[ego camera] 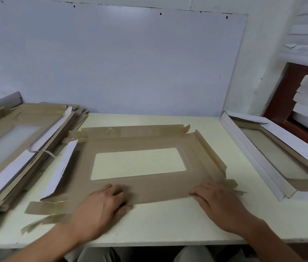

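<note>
Head view, left hand [100, 210], right hand [219, 207] flat on near edge of cardboard blank [158, 188]

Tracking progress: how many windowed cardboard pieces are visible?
3: the flat piece under left hand and right hand; the top piece on left stack; a folded piece at right. Stack may hide more.

The person's forearms [266, 235] are bare to the edge of the view, with no sleeve reaching them. The left grip [102, 208] and the right grip [220, 207] are bare hands, the left slightly blurred. Pale grey-beige trousers [189, 254] cover both knees, the cloth plain and softly creased.
</note>
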`<control>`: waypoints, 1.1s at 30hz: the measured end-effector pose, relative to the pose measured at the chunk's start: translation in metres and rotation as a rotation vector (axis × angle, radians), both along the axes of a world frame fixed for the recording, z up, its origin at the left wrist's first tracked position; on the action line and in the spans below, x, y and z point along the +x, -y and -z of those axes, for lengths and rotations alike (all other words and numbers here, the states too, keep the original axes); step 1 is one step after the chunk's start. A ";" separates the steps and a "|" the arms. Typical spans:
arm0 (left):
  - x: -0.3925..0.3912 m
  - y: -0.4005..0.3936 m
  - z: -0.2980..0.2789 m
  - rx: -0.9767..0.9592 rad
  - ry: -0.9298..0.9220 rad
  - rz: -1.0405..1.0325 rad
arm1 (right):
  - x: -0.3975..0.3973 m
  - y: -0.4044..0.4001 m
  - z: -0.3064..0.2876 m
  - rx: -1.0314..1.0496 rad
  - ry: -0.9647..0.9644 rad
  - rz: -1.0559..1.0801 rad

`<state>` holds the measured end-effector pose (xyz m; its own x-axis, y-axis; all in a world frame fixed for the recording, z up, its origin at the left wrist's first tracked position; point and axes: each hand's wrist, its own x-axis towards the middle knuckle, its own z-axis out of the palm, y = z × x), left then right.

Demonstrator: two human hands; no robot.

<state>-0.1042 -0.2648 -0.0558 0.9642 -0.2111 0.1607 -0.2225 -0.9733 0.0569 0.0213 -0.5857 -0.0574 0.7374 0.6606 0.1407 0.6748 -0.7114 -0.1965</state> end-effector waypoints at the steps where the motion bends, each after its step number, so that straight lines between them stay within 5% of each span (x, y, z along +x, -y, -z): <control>1: 0.001 -0.007 -0.003 -0.011 -0.033 -0.044 | 0.002 -0.002 -0.003 0.017 -0.027 0.016; 8: -0.004 -0.077 -0.025 -0.243 -0.342 -0.358 | 0.022 -0.008 0.001 0.093 -0.288 0.081; 11: -0.013 -0.108 -0.023 -0.218 -0.253 -0.512 | 0.028 -0.011 0.009 0.114 -0.259 0.081; 14: -0.021 -0.116 -0.006 0.012 -0.078 -0.623 | 0.024 -0.019 0.015 0.025 -0.084 0.093; 17: -0.021 -0.087 0.004 0.199 0.108 -0.447 | 0.011 -0.041 0.024 -0.161 0.011 -0.031; 19: -0.021 -0.051 0.006 0.197 0.126 -0.204 | -0.008 -0.066 0.026 -0.217 -0.096 -0.129; 23: -0.004 0.015 0.028 0.034 -0.155 0.030 | -0.037 -0.113 0.028 -0.258 -0.213 -0.229; 29: -0.004 -0.015 0.022 0.005 -0.344 0.004 | -0.017 -0.074 0.021 -0.271 -0.219 -0.120; 33: -0.025 -0.082 0.017 -0.065 -0.277 -0.101 | 0.012 -0.015 0.027 -0.271 -0.240 0.007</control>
